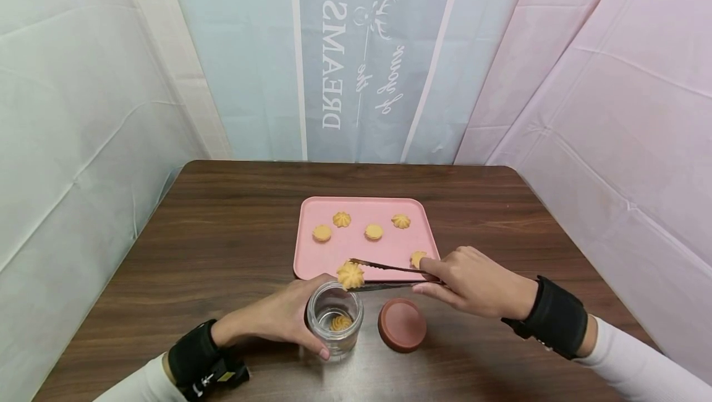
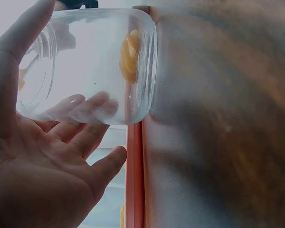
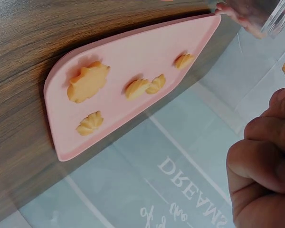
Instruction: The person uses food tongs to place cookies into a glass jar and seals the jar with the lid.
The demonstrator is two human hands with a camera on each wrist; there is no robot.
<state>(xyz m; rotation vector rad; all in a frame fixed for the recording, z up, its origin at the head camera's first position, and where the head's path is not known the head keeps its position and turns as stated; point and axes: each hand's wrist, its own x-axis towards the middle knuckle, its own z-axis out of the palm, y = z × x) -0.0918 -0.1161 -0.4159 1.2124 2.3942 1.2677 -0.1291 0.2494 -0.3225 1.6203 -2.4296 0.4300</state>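
My left hand (image 1: 280, 314) grips a clear glass jar (image 1: 347, 347), thumb on the near side and fingers round the far side. The jar stands upright and uncapped on the table. One ridged yellow cookie (image 1: 340, 323) lies at its bottom, also seen through the glass in the left wrist view (image 2: 129, 57). Between thumb and fingers, my right hand (image 1: 475, 284) holds a pair of dark tongs (image 1: 389, 266). Their tips pinch another swirled cookie (image 1: 350, 275) just above the jar's far rim. In the right wrist view, the tongs are mostly hidden behind the curled fingers (image 3: 261, 161).
Behind the jar, a pink tray (image 1: 389, 250) carries several cookies (image 1: 374, 232), some turned flat side up. A reddish-brown round lid (image 1: 403, 325) lies right of the jar. Wooden table (image 1: 233, 216) surrounds them, with fabric curtains (image 1: 245, 80) behind and at both sides.
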